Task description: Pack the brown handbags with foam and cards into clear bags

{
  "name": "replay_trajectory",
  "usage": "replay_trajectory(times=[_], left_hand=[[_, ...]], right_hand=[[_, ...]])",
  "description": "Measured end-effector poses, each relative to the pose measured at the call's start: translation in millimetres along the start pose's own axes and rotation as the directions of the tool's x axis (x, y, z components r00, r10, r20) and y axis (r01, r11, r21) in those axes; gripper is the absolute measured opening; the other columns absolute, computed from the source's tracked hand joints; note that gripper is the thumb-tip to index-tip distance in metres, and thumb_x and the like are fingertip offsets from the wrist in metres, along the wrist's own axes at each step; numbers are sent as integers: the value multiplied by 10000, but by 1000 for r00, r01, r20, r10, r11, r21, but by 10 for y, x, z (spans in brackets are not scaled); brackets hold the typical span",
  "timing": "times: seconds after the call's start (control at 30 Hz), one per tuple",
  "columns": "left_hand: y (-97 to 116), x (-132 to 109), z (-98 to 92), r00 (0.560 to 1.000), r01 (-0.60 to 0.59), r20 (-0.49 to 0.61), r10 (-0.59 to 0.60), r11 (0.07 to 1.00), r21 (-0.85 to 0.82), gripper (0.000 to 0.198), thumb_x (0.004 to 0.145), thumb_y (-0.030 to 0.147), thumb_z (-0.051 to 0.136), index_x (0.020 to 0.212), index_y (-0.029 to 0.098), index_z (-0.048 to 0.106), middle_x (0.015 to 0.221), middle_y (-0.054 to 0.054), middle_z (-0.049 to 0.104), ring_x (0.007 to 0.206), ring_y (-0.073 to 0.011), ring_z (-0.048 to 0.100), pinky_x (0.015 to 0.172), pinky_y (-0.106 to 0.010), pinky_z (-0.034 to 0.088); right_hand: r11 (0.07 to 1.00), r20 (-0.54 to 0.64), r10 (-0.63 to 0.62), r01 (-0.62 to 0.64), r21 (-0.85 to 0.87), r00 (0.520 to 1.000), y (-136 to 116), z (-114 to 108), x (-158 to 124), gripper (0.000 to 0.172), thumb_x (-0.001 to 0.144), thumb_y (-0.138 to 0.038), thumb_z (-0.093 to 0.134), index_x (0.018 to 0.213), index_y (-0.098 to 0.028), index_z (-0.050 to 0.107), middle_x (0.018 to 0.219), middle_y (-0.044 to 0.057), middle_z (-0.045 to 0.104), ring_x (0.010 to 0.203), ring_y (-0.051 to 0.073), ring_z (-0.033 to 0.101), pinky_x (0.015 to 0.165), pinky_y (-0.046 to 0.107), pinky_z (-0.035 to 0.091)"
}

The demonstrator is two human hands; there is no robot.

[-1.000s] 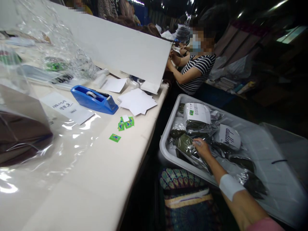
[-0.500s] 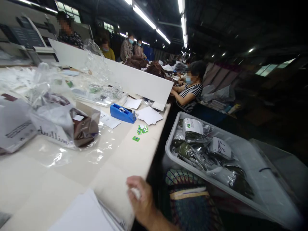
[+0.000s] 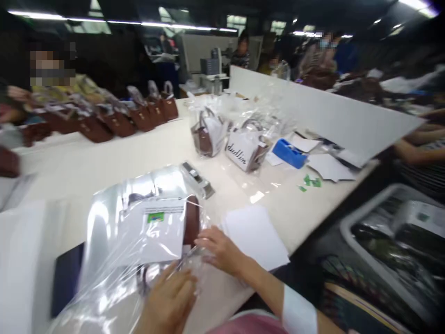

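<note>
In front of me lies a large transparent plastic bag (image 3: 104,273). Inside it is a brown handbag (image 3: 192,220), partly covered by a white paper wrap (image 3: 163,241) with a small green label (image 3: 155,217). My left hand (image 3: 170,299) is at the bag's near side, fingers bent and together on the plastic by the handbag's handles. At the right edge of the same bag, my right hand (image 3: 220,250) has its fingers curled on the film. Motion blur softens both hands, and their fingertips are partly hidden. A stack of white paper (image 3: 257,234) lies beside my right hand.
Beyond the bag are a grey tape dispenser (image 3: 198,180), a blue tape dispenser (image 3: 289,153) and a wrapped handbag (image 3: 243,148). Several brown handbags (image 3: 139,118) line the far left. A white divider (image 3: 323,104) crosses the table. A plastic bin (image 3: 351,222) stands at right.
The view has swung left, bringing the bagged handbag and my left hand into sight. My right hand, earlier raised above the table edge, is now on the plastic bag.
</note>
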State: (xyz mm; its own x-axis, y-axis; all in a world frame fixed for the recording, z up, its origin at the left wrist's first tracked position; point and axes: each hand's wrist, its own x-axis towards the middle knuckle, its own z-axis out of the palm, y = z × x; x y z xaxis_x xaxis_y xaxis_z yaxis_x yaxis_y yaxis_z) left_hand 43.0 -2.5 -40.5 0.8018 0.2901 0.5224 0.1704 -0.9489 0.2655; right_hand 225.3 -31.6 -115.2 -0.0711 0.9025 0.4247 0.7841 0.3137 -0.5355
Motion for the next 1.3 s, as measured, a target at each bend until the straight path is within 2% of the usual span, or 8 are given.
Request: replay_trajectory(times=[0.2,0.33,0.43,0.6,0.77,0.93,1.1,1.3], left_hand=[[271,-380,42,982,186,-12,-189,976,-109,172,835,92,423,749,170,549,708,-24,619,709,-125,603,841,-336,485],[328,-489,137,974,216,-38,-222,969,-121,155,822,91,473,705,165,542,705,-18,619,744,-119,608,873,-331,463],[332,-644,195,974,201,-95,-206,978,-54,80,809,229,544,815,158,580,896,-73,655,971,-202,583,1008,-474,326],[276,-901,178,951,308,-92,-294,909,280,355,797,245,560,1142,167,538,1197,-126,563,1215,-294,410,1051,-605,58],[231,-933,143,909,376,-275,-315,903,208,120,809,163,555,904,186,624,1080,-81,639,1169,-269,470,1031,-621,160],[220,-978,162,914,364,-268,-305,909,205,220,784,177,599,1004,179,605,1149,-128,594,1173,-287,464,1015,-615,219],[167,-968,129,927,253,-325,-187,952,174,96,768,102,601,827,177,610,1070,-93,636,1143,-276,496,996,-635,228],[148,-764,124,964,58,-263,-49,998,26,115,741,78,619,840,134,602,821,-69,662,795,-146,618,719,-277,510]], right_hand=[[994,-177,98,-104,-25,979,-62,37,-632,429,802,-191,560,1212,-218,437,1123,116,529,1071,228,498,877,435,481],[998,-234,50,-55,-11,971,-209,121,-692,307,793,-122,561,1078,-223,507,1020,90,556,980,206,540,805,389,522],[999,-238,32,-27,22,971,-253,163,-634,253,807,-85,521,1014,-230,531,1007,82,569,968,199,551,804,385,520],[995,-229,28,-5,102,973,-271,208,-666,334,828,-70,483,1110,-250,494,1086,73,578,1045,185,544,873,373,505],[996,-261,83,-84,7,962,-309,358,-815,522,820,-190,543,1298,-184,334,1236,138,490,1168,242,462,913,443,473],[995,-282,95,-98,1,955,-349,494,-839,284,823,-156,530,1105,-195,514,1088,103,553,1055,209,534,875,408,498],[996,-305,84,-84,14,949,-389,525,-800,310,811,-160,554,1117,-202,529,1074,101,563,1048,213,535,872,410,497],[996,-353,89,-76,51,931,-525,605,-721,362,826,-134,495,1183,-195,500,1149,115,548,1111,225,503,894,435,481]])
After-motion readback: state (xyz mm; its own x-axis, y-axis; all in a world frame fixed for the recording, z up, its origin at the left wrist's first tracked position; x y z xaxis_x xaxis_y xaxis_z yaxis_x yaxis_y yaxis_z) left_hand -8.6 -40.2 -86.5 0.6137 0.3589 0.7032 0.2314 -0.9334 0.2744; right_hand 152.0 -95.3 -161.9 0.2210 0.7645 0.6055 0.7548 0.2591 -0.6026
